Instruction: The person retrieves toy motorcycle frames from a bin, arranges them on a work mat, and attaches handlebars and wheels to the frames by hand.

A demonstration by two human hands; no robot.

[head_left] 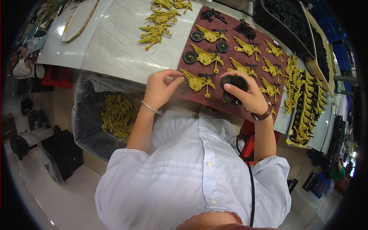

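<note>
My right hand (245,92) is closed round several small black toy wheels (227,81). My left hand (163,87) has thumb and forefinger drawn together at the rear end of a yellow toy motorcycle body (196,82); what the fingertips hold, if anything, is blurred. That body lies on a dark red mat (185,100) and has a black handlebar piece (207,75). Beyond it lie two more yellow bodies: the farther one (211,35) has two black wheels beside its ends, the nearer one (205,57) has one wheel (190,57) at its left end.
More yellow bodies (247,48) lie in rows on the mat, with black part piles (245,29) at its far edge. Yellow parts fill a plastic-lined bin (82,111) at my left. A black wheel crate (264,17) and a tray of yellow-and-black pieces (304,115) are at right.
</note>
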